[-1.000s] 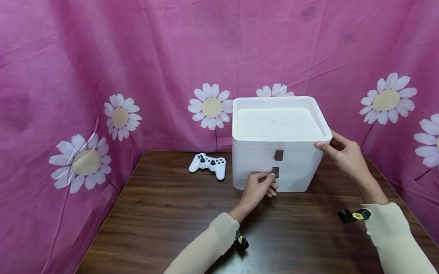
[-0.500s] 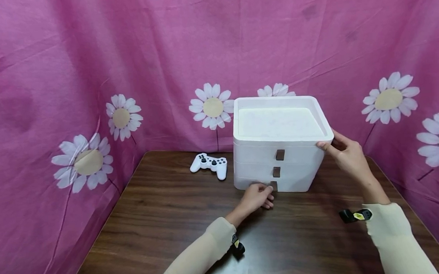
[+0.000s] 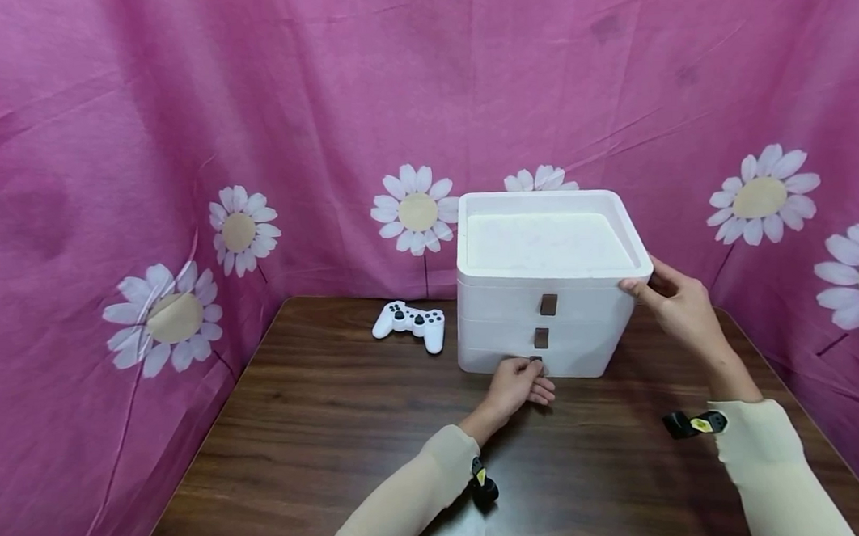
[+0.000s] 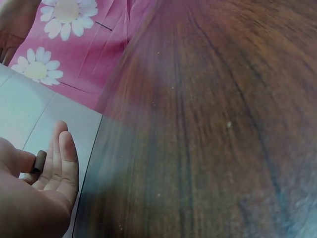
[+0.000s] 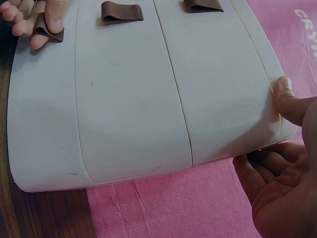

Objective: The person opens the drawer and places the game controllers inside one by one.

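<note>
A white three-drawer storage box [image 3: 497, 303] stands on the table, with a shallow tray-like top. Each drawer front bears a small brown pull tab. My left hand [image 3: 514, 386] is at the bottom drawer, pinching its pull tab [image 4: 39, 162] between thumb and forefinger; the other fingers extend beside it. My right hand [image 3: 683, 311] grips the box's upper right front corner. In the right wrist view its thumb [image 5: 285, 94] lies on the front edge and its fingers are against the side. All the drawers look closed.
Left of the box, a white game controller [image 3: 409, 324] lies on the dark wooden table [image 3: 320, 403]. A pink curtain [image 3: 320, 128] with daisies hangs close behind the table and along both sides.
My left hand has moved down from the middle drawer's tab to the bottom drawer's tab and now pinches it. My right hand has stayed on the box's corner.
</note>
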A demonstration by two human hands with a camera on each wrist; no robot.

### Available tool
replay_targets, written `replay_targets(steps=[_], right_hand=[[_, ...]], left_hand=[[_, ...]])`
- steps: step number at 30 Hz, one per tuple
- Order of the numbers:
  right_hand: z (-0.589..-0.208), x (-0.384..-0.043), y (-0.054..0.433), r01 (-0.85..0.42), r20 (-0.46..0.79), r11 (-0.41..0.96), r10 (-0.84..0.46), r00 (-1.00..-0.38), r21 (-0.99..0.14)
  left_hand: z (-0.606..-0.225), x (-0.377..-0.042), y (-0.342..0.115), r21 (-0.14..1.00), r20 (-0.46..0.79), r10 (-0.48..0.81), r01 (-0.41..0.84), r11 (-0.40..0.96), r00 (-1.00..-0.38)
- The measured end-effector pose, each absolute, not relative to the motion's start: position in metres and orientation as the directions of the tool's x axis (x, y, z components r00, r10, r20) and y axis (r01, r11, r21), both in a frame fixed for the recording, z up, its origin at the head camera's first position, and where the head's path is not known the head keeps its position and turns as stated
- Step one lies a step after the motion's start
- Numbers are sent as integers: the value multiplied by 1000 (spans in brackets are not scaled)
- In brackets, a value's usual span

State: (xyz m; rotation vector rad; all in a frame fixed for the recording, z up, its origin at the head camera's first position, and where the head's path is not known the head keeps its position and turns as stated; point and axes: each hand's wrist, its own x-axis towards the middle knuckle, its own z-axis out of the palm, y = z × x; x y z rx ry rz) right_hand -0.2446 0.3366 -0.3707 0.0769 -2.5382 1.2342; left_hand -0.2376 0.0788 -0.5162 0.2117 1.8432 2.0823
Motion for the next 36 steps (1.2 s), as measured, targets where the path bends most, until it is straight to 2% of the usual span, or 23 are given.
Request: replay_targets(steps=[10,36], right_hand=[[-372,-244,338,-194,310,621,84,-947,-760],[-370,-244,338,-186,299,621,82,-951,-761]], left_hand=[[-516,-234,79,986,-105,327,-141,-87,-939],[-514,-209,68,997,-75,329,-64,44,-941]])
